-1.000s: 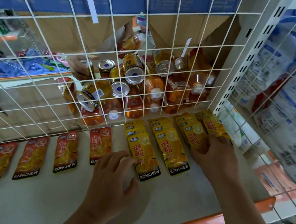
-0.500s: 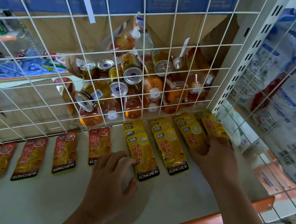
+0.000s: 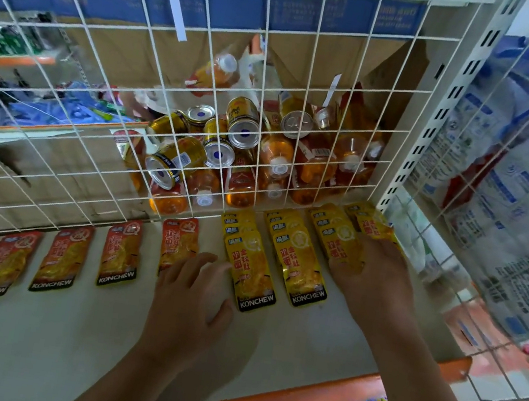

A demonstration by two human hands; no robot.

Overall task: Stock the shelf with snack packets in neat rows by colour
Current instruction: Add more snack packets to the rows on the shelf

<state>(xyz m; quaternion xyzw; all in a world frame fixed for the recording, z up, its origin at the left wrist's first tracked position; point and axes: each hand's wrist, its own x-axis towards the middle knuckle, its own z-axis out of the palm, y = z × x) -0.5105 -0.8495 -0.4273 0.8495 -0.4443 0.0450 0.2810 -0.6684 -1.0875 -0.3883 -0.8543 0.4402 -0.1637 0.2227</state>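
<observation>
Red snack packets (image 3: 121,254) lie in a single row along the left and middle of the white shelf (image 3: 43,338). To their right, yellow packets lie in overlapping stacks (image 3: 301,265). My left hand (image 3: 192,299) rests palm-down on the shelf, its straight fingertips touching the left edge of the nearest yellow stack (image 3: 250,267) and covering the bottom of the rightmost red packet (image 3: 178,242). Over on the right, my right hand (image 3: 371,279) lies palm-down on the lower ends of the two far-right yellow stacks (image 3: 340,236); its fingertips are hidden.
A white wire grid (image 3: 205,87) closes the shelf's back; behind it lie cans (image 3: 244,124) and orange drink bottles. A perforated upright (image 3: 412,154) and a wire side panel bound the right. The shelf's orange front lip (image 3: 276,400) runs below my arms.
Both hands stay where they were on the packets. Only the view has shifted slightly.
</observation>
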